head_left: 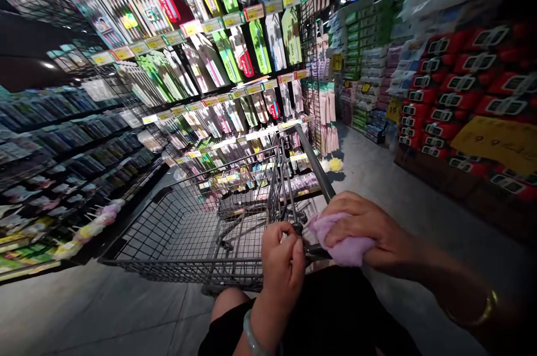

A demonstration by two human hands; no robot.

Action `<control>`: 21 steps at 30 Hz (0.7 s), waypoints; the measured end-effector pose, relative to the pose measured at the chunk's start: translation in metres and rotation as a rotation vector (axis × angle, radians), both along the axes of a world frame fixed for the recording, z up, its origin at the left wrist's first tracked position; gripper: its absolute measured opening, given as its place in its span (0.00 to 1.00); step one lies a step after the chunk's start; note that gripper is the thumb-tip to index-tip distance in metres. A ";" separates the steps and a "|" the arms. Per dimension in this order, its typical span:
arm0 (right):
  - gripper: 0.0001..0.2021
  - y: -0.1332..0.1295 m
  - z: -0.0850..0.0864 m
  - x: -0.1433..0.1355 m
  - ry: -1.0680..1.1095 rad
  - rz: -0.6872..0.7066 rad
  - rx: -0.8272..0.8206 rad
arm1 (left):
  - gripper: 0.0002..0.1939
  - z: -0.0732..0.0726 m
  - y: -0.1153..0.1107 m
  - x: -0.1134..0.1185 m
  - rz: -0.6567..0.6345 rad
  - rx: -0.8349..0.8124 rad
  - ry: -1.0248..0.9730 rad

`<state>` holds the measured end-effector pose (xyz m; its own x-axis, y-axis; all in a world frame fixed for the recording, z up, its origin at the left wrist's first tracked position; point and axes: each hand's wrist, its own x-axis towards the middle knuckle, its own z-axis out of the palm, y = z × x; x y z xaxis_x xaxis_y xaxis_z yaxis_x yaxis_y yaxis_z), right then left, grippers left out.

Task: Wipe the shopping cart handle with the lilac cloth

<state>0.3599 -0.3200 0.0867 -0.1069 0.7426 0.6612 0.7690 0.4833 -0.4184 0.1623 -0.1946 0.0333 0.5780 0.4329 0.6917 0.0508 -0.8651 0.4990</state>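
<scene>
A dark grey wire shopping cart (184, 261) stands in front of me, its basket reaching out to the left. My left hand (283, 258) is closed in a fist around part of the cart frame near the handle's corner. With my right hand (363, 227) I press a lilac cloth (348, 244) onto the cart's dark handle (316, 168), fingers curled over the fabric. The handle bar runs away from me towards the display rack. Part of the bar under the cloth is hidden.
Behind the cart rises a display rack (235, 82) hung with packaged goods and price tags. Red packs (457, 98) are stacked on the right beside a yellow price sign (499, 143). More shelves (75, 171) line the left. Grey tiled floor (138, 311) lies around the cart.
</scene>
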 end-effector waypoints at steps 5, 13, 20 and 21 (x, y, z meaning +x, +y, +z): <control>0.18 0.017 -0.005 -0.006 0.025 -0.106 0.119 | 0.11 0.021 -0.014 -0.004 -0.048 0.185 0.106; 0.15 0.035 -0.012 -0.016 0.033 -0.005 0.132 | 0.11 0.011 -0.007 -0.027 -0.047 0.231 0.076; 0.15 0.039 -0.004 -0.034 -0.065 0.094 0.027 | 0.10 0.018 -0.009 -0.052 -0.050 0.216 0.060; 0.15 0.040 -0.004 -0.033 -0.080 0.097 0.029 | 0.11 0.019 -0.009 -0.056 -0.049 0.210 0.055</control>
<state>0.3268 -0.2796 0.0830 -0.2306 0.7070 0.6686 0.7486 0.5679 -0.3422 0.1061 -0.2036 0.0520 0.6343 0.2533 0.7304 0.0286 -0.9519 0.3052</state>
